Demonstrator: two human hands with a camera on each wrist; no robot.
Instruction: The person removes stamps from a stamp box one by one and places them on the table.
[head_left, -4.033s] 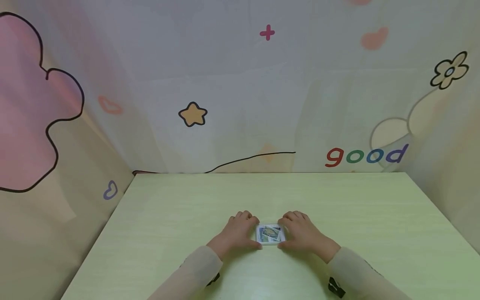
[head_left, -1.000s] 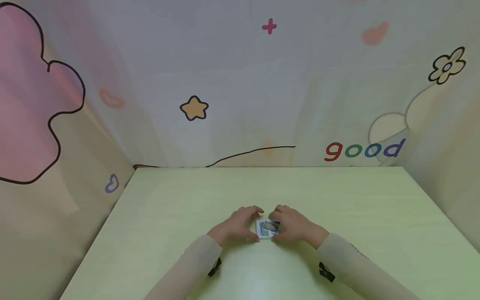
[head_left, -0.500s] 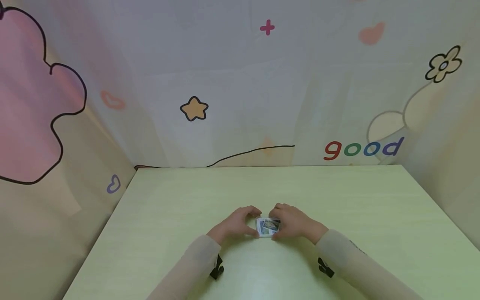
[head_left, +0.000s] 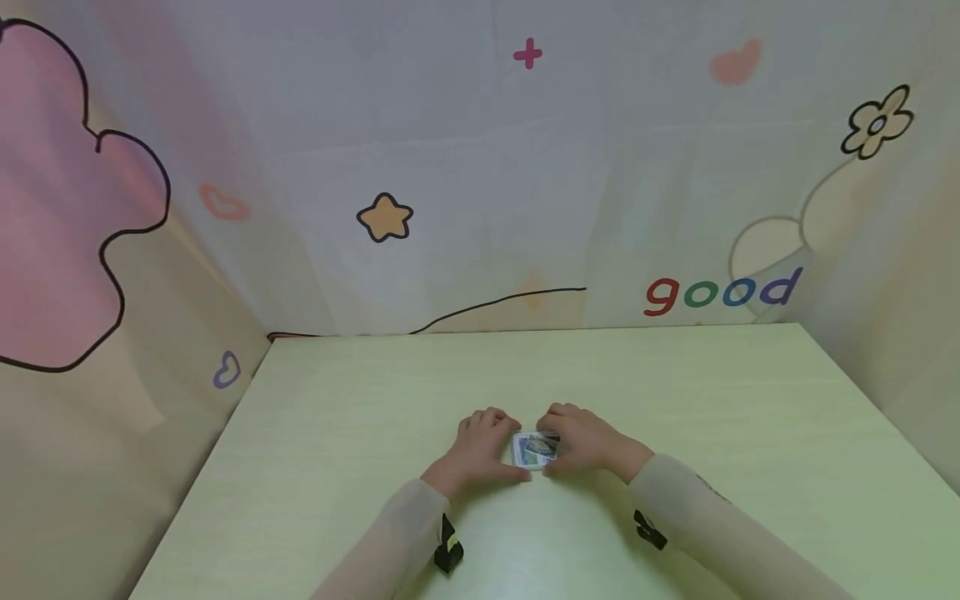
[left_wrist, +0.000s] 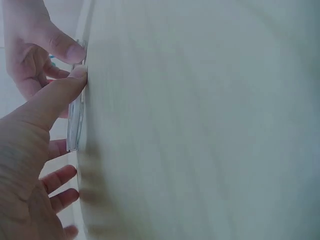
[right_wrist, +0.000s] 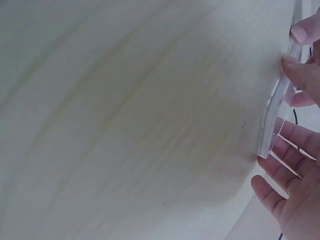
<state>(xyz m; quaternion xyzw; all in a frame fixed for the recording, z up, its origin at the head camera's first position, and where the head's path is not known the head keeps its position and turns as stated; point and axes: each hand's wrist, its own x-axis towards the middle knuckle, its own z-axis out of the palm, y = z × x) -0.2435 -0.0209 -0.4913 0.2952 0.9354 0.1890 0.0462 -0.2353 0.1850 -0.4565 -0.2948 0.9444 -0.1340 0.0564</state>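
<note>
A small flat clear plastic case (head_left: pixel 532 454) with a printed picture showing in it lies on the table between both hands. My left hand (head_left: pixel 478 451) holds its left end, thumb along the near edge and fingers by the far corner. My right hand (head_left: pixel 590 442) grips the right end and covers part of the picture. The left wrist view shows the case (left_wrist: pixel 75 122) edge-on, both thumbs close together on its near edge. From the right wrist, the case (right_wrist: pixel 270 117) shows its layered rim, with the right fingers (right_wrist: pixel 280 175) spread at its far side.
A pale green wood-grain table (head_left: pixel 360 392) lies under the hands. Behind it hangs a printed cloth backdrop (head_left: pixel 465 167), with further cloth at both sides. Dark straps (head_left: pixel 649 531) sit under the sleeves.
The right hand has come left over the case's right end since the oldest frame. In the last half second, the left thumb slid right along the near edge and its fingers drew closer to the case.
</note>
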